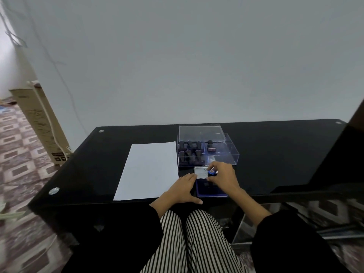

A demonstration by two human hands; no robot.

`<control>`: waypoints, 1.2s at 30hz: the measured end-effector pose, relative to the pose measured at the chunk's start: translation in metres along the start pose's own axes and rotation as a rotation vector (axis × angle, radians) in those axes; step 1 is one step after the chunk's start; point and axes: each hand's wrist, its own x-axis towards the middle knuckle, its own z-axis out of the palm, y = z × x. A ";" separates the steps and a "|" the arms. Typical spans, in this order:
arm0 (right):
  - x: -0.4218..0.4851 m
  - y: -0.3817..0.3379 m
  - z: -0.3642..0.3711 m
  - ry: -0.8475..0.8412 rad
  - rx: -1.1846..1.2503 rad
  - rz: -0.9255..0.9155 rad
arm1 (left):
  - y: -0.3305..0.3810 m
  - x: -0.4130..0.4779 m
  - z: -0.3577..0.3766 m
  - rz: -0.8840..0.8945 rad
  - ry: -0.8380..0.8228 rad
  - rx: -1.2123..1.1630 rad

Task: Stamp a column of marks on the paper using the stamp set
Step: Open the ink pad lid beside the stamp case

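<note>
I see R hand [222,175] pinching small blue round item [211,172] over open ink pad [211,191]; L hand [183,189] flat, fingers straight, touching lid [201,173]

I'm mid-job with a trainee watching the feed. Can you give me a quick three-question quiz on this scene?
1. True or false: the paper already bears a column of marks.
2. Where do the other stamps stand? A) on the paper B) in the clear box C) on the floor
3. Fill in: the ____ hand pinches the blue-capped piece at the open ink pad.

Key: 1 false, the sheet looks blank. 2 B. 3 right; the right hand holds it.
</note>
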 end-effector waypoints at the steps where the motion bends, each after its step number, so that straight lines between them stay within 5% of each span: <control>1: -0.001 0.001 0.001 0.002 0.006 0.002 | 0.000 0.001 0.002 -0.006 0.014 -0.008; 11: 0.001 0.007 0.008 -0.003 -0.022 -0.003 | -0.001 0.008 0.010 -0.013 0.125 0.050; 19: 0.003 0.010 0.015 -0.055 -0.136 0.013 | -0.007 0.016 0.010 0.030 0.028 0.026; 36: 0.005 0.006 0.029 -0.142 -0.415 -0.069 | -0.007 0.020 0.017 0.051 0.103 0.108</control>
